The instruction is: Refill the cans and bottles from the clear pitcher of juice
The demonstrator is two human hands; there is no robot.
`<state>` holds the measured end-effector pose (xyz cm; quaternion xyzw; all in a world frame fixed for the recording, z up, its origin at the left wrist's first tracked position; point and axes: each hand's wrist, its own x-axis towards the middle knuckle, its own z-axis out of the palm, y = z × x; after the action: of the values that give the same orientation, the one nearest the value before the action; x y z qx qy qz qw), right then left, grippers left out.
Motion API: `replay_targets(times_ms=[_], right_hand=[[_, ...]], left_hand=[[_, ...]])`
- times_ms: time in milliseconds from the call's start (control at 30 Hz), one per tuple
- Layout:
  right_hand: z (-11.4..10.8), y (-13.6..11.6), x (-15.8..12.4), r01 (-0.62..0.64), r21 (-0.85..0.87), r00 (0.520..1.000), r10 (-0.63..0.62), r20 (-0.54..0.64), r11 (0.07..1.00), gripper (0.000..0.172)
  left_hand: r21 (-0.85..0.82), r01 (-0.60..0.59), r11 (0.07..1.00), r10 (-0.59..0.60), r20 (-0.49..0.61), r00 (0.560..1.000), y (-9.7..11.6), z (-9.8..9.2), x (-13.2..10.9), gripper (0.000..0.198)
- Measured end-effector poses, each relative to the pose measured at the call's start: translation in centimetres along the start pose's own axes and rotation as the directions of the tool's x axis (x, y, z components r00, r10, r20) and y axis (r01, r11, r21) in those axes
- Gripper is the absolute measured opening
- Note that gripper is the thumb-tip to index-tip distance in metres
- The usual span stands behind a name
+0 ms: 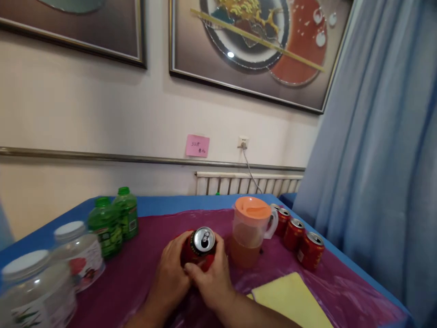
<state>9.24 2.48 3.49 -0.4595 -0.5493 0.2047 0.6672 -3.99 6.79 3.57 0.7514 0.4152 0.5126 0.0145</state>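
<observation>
Both my hands are wrapped round a red drink can (204,240) with a silver top, whose mouth hole is open. My left hand (173,266) grips its left side. My right hand (213,273) closes round the right side, with the thumb across the front. Just to the right of the can stands a clear plastic pitcher (246,241) with an orange lid and amber liquid in its lower part. A yellow cloth (290,298) lies near my right forearm. The can's lower part is hidden by my fingers.
Several red cans (310,250) stand in a row along the right edge. On the left are green bottles (105,228) and white-lidded clear jars (80,255). Purple plastic sheeting (146,255) covers the blue table (153,205). A blue curtain (368,159) hangs at right.
</observation>
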Motion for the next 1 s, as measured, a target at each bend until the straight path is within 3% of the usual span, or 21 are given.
replay_targets(times_ms=[267, 467, 633, 800, 900, 1000], right_hand=[[-0.4, -0.2, 0.7, 0.008, 0.063, 1.0, -0.007, -0.004, 0.998, 0.07], [-1.2, -0.2, 1.1, 0.063, 0.081, 0.998, -0.064, 0.002, 0.995, 0.068], [-0.9, 0.2, 0.9, 0.004, 0.058, 0.999, -0.001, -0.048, 0.998, 0.071], [-0.2, 0.4, 0.8, -0.039, 0.082, 0.998, 0.043, -0.045, 0.996, 0.072], [-0.2, 0.2, 0.9, 0.0, 0.074, 0.999, 0.003, -0.04, 0.997, 0.068], [-0.2, 0.2, 0.8, 0.019, 0.029, 0.998, -0.017, -0.063, 0.999, 0.075]], left_hand=[[-0.003, -0.019, 1.0, 0.02, 0.055, 0.998, 0.7, 0.1, 0.6, 0.062], [-0.06, -0.008, 0.998, 0.019, 0.174, 0.985, 2.1, -0.9, 0.5, 0.064], [-0.09, 0.082, 0.993, -0.063, 0.19, 0.98, 1.0, -0.2, -0.1, 0.064], [-0.085, 0.043, 0.995, -0.027, 0.184, 0.983, 0.1, 0.3, 0.0, 0.069], [-0.092, 0.015, 0.996, 0.001, 0.171, 0.985, 0.2, 0.2, 0.3, 0.062], [-0.101, -0.007, 0.995, 0.026, 0.196, 0.98, 0.3, 0.0, 0.4, 0.059]])
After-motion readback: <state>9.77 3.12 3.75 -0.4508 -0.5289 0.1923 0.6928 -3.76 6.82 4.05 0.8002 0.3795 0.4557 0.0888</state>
